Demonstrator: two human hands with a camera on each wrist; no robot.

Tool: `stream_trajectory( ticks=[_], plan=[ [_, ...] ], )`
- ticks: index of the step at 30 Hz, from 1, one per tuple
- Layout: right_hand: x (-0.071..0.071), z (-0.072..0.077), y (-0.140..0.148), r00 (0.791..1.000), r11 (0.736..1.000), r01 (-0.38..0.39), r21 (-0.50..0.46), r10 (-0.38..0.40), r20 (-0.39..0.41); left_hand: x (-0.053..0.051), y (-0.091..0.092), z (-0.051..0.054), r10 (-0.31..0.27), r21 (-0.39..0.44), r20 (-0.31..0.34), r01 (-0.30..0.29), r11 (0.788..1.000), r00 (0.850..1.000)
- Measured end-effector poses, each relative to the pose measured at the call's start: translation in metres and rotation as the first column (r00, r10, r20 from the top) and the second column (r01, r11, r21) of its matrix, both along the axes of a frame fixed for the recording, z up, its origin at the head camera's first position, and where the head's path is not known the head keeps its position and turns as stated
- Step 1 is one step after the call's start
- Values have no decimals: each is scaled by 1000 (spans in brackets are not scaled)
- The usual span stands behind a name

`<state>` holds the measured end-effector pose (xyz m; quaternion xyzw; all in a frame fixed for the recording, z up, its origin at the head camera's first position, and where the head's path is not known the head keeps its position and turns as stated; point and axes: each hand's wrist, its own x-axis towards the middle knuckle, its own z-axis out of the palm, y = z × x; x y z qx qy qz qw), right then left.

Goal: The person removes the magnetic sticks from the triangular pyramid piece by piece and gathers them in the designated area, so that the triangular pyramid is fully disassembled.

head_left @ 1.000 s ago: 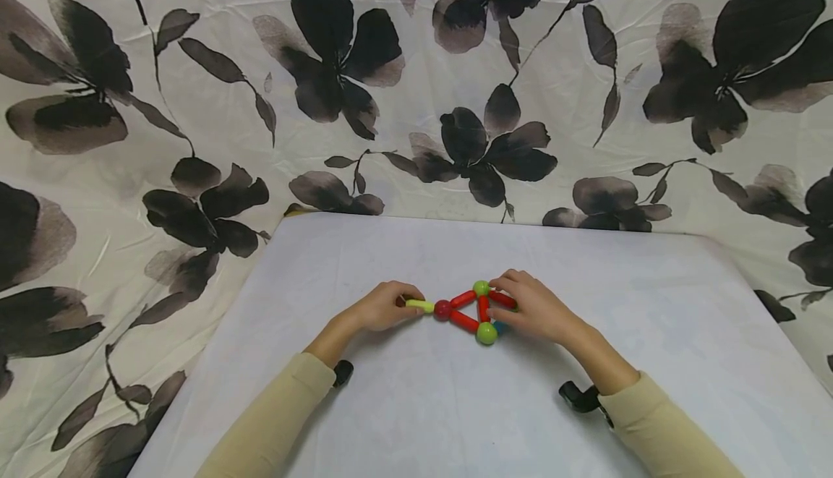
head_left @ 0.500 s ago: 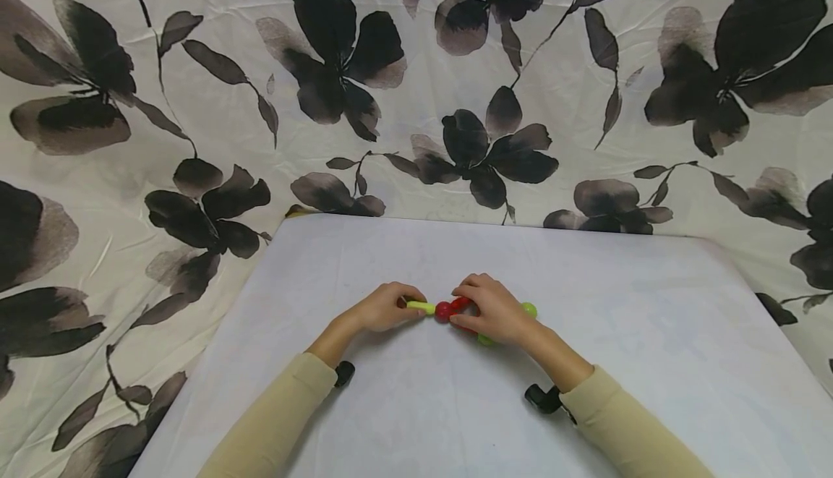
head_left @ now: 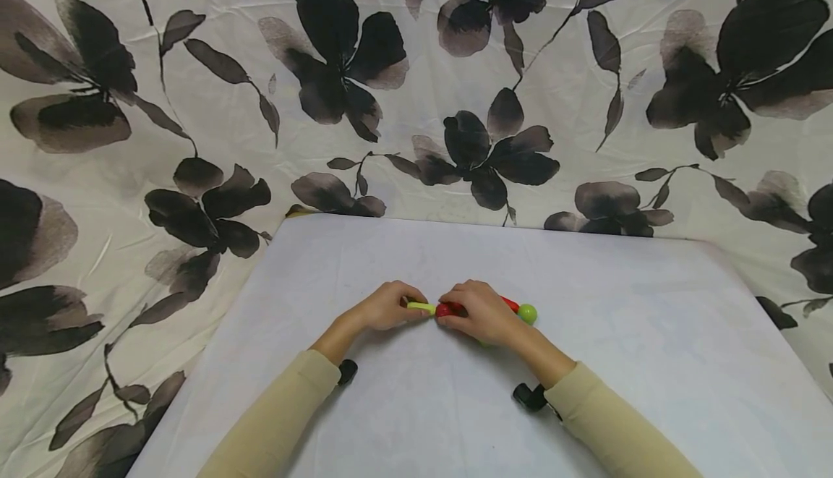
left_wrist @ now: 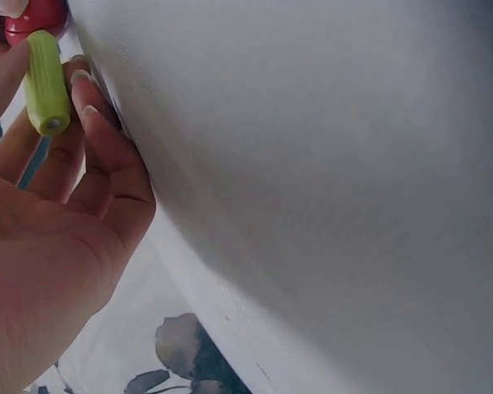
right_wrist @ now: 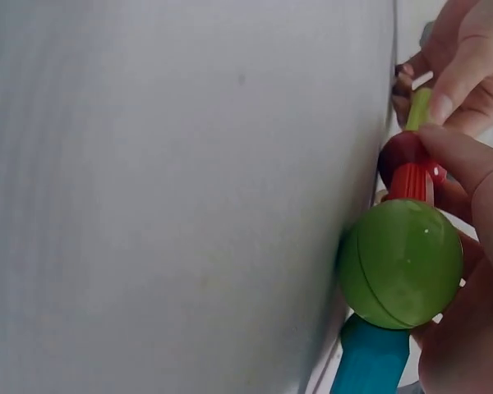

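Hands (head_left: pixel 388 306) (head_left: pixel 483 313) pinch yellow-green rod (left_wrist: pixel 47 86) (left) and red ball (head_left: pixel 443 310) (right).

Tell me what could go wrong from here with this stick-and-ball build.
The yellow-green stick might slip or twist, since the left hand only pinches it.

Where that stick meets the red ball, the joint might come apart if the hands pull away from each other.

The right hand lies close beside the green ball and blue stick, so its palm could knock them loose.
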<state>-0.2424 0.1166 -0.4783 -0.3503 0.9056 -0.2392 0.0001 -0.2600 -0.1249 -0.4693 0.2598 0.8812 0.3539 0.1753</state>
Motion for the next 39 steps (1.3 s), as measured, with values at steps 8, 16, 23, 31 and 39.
stream_trajectory(
  ticks=[8,16,23,31,39],
  plan=[
    [0,5,-2,999,1000,-9,-2,9,42,-2,-1,-1,6,5,6,-6,1000,1000],
    [1,4,-3,999,1000,-27,-1,27,35,-7,-6,-3,-43,23,26,42,999,999],
    [0,2,2,1000,1000,6,17,-6,18,-13,-19,-6,17,110,130,-32,993,991],
    [-2,4,3,999,1000,-9,3,9,43,-14,-22,-7,120,93,82,-128,987,989],
    [-1,7,3,997,1000,0,15,-1,75,-21,-34,4,168,-23,-54,-169,985,984]
  ],
)
